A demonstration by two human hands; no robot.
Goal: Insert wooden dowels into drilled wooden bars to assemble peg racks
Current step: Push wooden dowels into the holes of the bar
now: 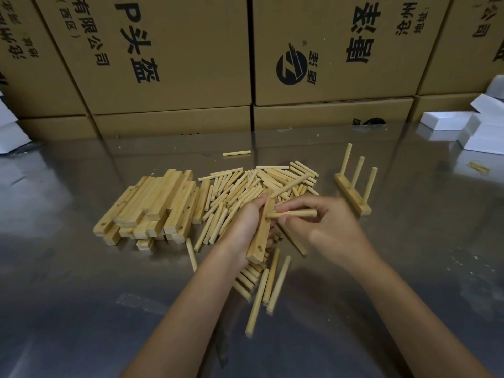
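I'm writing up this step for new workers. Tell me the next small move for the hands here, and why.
Probably push the dowel sideways into the bar. The right hand pinches the dowel with its tip against the bar's side, the left hand grips the bar, and a hole near the bar's lower end is empty. The finished rack to the right carries three upright dowels.

We see pale smooth wood dowels (245, 186) and bars (152, 203) on glossy metal table (81, 282); matt cardboard boxes (169, 64) behind table.
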